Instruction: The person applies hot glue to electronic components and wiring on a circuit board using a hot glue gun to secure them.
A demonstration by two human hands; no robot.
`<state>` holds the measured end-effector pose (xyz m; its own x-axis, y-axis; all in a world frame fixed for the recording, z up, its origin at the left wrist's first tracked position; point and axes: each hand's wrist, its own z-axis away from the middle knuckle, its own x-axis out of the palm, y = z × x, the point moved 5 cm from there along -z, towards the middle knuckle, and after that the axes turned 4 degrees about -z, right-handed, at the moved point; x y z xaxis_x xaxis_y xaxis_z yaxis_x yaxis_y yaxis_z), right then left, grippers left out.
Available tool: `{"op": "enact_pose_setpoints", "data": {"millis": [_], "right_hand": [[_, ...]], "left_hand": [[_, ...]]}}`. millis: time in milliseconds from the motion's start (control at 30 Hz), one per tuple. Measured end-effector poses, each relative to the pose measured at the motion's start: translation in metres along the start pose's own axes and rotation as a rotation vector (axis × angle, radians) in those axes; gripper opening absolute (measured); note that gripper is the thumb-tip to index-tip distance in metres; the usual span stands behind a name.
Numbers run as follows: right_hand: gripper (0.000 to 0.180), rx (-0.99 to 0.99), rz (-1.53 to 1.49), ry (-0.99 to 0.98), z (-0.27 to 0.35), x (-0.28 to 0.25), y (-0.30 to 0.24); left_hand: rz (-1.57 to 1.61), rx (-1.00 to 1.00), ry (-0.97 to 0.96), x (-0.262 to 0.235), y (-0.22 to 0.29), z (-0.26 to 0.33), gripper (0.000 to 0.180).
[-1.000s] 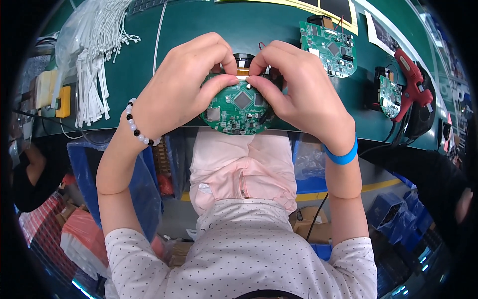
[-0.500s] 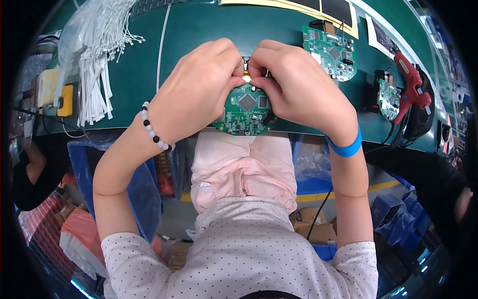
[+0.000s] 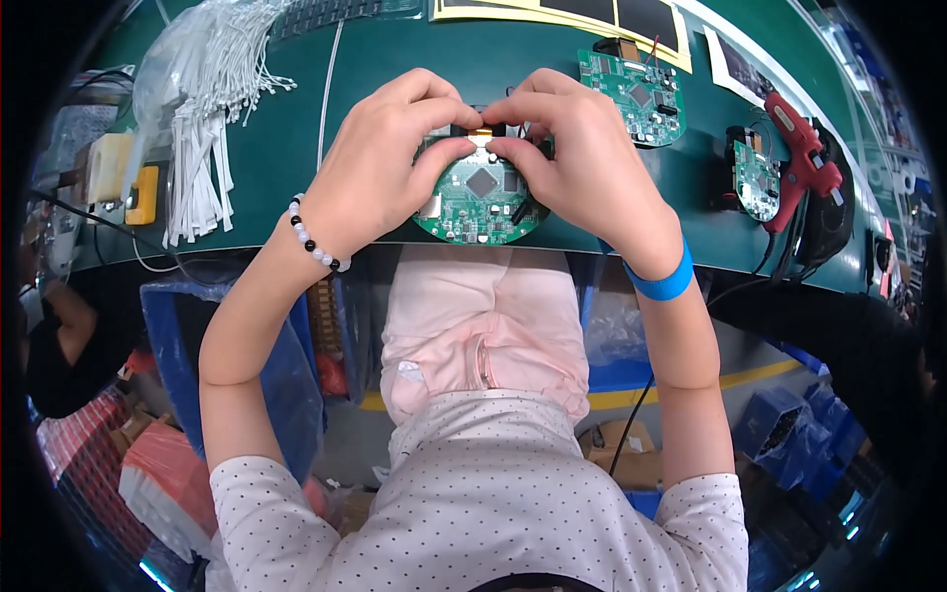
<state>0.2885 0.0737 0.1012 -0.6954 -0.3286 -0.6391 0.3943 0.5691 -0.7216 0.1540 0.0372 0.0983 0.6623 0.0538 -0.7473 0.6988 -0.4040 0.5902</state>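
A green round-edged circuit board with a square black chip lies at the front edge of the table, in front of me. At its far side an orange-brown flat ribbon cable meets a white connector. My left hand pinches at the cable's left side, index finger above and thumb by the connector. From the other side my right hand does the same, thumb and index fingertip close to the left hand's. The fingers partly cover the cable and the board's far edge.
A second green board lies at the far right. Beyond it are a red glue gun and a smaller board assembly. Bundled white cables lie on the left, near a yellow block. Blue bins stand below the table.
My index fingers have stretched out from a tighter curl, and more of the ribbon cable and connector shows. The whole view has shifted slightly.
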Motion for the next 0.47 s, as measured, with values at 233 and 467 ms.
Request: {"op": "enact_pose_setpoints", "data": {"millis": [233,467], "right_hand": [[0.008,-0.164,0.033,0.019,0.005,0.002,-0.004],[0.008,-0.338,0.141,-0.140,0.005,-0.003,-0.010]], "left_hand": [[0.005,0.090,0.018,-0.001,0.005,0.002,0.010],[-0.074,0.260,-0.021,-0.005,0.007,0.002,0.016]]}}
